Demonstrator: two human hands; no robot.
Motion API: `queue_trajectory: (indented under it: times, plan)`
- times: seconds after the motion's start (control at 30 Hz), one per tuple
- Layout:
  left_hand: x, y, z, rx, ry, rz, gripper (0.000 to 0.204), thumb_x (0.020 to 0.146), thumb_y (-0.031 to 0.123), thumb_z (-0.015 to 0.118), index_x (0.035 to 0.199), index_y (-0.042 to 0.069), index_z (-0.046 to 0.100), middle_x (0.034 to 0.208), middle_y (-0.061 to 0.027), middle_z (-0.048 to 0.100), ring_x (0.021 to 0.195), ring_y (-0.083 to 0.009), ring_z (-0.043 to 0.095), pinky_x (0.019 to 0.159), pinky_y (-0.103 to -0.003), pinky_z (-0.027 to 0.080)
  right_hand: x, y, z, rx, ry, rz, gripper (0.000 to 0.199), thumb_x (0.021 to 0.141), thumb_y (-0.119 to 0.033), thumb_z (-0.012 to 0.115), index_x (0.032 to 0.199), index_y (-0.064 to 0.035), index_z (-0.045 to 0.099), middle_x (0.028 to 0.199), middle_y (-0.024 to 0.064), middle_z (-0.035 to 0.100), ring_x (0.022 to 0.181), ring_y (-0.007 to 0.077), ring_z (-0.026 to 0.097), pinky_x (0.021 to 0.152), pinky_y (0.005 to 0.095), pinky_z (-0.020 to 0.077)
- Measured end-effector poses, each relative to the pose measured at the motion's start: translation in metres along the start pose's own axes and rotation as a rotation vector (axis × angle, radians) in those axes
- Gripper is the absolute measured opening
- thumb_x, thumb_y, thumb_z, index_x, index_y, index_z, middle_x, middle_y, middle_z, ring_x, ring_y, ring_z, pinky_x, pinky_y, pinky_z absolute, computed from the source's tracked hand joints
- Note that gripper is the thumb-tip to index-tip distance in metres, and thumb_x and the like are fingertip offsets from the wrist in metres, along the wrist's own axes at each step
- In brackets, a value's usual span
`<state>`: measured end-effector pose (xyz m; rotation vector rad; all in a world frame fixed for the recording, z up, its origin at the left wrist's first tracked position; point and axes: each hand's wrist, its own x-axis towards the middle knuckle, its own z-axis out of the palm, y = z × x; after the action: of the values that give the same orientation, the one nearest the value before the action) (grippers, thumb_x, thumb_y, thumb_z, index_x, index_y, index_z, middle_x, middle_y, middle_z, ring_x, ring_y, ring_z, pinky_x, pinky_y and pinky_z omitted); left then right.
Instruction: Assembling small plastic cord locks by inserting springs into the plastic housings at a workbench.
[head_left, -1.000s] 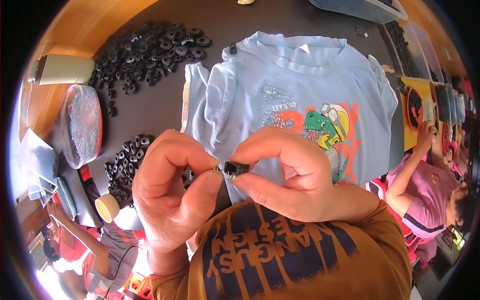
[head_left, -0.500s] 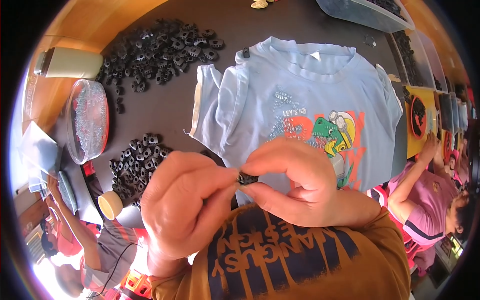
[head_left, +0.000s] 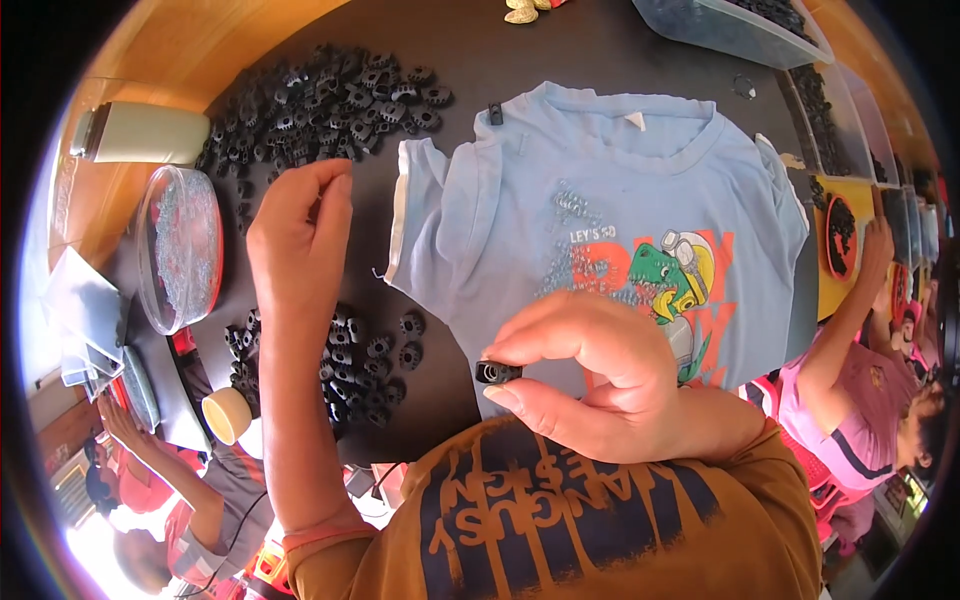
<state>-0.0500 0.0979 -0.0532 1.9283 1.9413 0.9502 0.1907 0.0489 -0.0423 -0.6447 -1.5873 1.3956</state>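
Observation:
My right hand point(head_left: 610, 385) is close to my chest and pinches a small black ring-shaped part point(head_left: 497, 373) between thumb and forefinger. My left hand point(head_left: 300, 240) is stretched out over the dark table point(head_left: 480, 50), fingers pointing away, with nothing visible in it. It hovers between two heaps of black toothed parts: a large far one point(head_left: 330, 95) and a smaller near one point(head_left: 355, 365). A light blue T-shirt point(head_left: 520, 230) with a dinosaur print lies flat on the table, with small metal springs point(head_left: 572, 205) scattered on it.
A round clear dish point(head_left: 180, 245) of small shiny bits and a pale green cylinder point(head_left: 140, 132) sit at the left. A cream cup point(head_left: 227, 415) stands near the smaller heap. A clear bin point(head_left: 730, 25) of black parts is at the far right. A person in pink point(head_left: 860, 400) works at the right.
My hands were together at the small black part. My left hand has let go and reached out toward the far heap; my right hand still holds the part.

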Motion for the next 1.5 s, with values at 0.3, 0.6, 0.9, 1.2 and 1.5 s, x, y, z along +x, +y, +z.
queue_trajectory:
  times: [0.3,0.6,0.9,1.2,1.5]
  plan:
    - [0.019,-0.014,0.023,0.318,-0.069,0.077,0.02,0.086,0.011,0.058,0.104,0.005,0.062,0.091,-0.0127,0.06,0.08,-0.0332,0.059,0.072,-0.036,0.049,-0.002,0.003,0.002,0.001,0.035,0.004,0.022,0.073,0.002,0.072,0.093,0.0009,0.063,0.085,0.0103,0.064,0.072,0.0205,0.062,0.062,0.0288,0.0479]
    - [-0.023,0.044,-0.009,-0.529,-0.161,-0.396,0.018,0.086,0.001,0.057,0.103,-0.002,0.064,0.086,-0.0024,0.063,0.063,-0.0046,0.053,0.057,-0.018,0.042,-0.004,0.002,-0.003,0.053,0.009,0.067,0.022,0.076,0.004,0.07,0.096,0.0048,0.062,0.09,0.0135,0.065,0.078,0.02,0.063,0.068,0.0282,0.0473]
    - [-0.072,0.084,-0.026,-0.952,-0.252,-0.239,0.024,0.079,-0.009,0.057,0.101,-0.004,0.066,0.093,-0.0066,0.057,0.063,-0.0054,0.049,0.055,-0.018,0.038,-0.003,0.002,0.006,0.068,0.085,0.058,0.018,0.076,-0.002,0.07,0.092,-0.0018,0.062,0.079,0.0075,0.063,0.067,0.0168,0.061,0.06,0.0272,0.0456]
    - [-0.081,0.088,-0.032,-0.851,-0.289,-0.276,0.028,0.077,-0.009,0.057,0.101,-0.001,0.069,0.091,-0.0054,0.057,0.067,-0.0064,0.049,0.056,-0.018,0.038,-0.005,0.001,0.008,0.046,0.047,0.033,0.017,0.076,-0.003,0.072,0.09,-0.0023,0.062,0.078,0.0071,0.062,0.067,0.0172,0.061,0.059,0.0277,0.046]
    - [-0.077,0.1,-0.038,-0.335,-0.207,0.054,0.029,0.069,-0.01,0.062,0.096,0.001,0.068,0.081,-0.0078,0.059,0.069,-0.0157,0.057,0.058,-0.023,0.043,-0.005,-0.001,0.008,0.024,0.044,0.028,0.016,0.076,-0.004,0.072,0.089,-0.0026,0.062,0.078,0.0067,0.062,0.066,0.0175,0.061,0.059,0.0279,0.0462]
